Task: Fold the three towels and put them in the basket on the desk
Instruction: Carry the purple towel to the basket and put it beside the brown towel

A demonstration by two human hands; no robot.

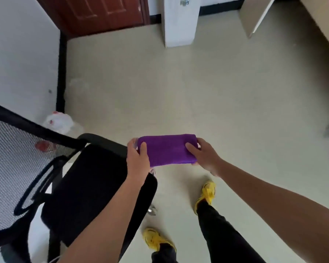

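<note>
Folded purple towel in both grips, left hand and right hand, above floor.

The purple towel is folded into a compact, thick rectangle, with its long side running left to right and roughly level. It is held in the air, gripped at its two short ends by the left hand and the right hand. The blur makes the number of folded layers hard to tell.

Your frame is bright, evenly lit, shadows faint. Motion blur softens the floor and door (edges bend, wide-angle); the purple towel reads sharpest.
</note>
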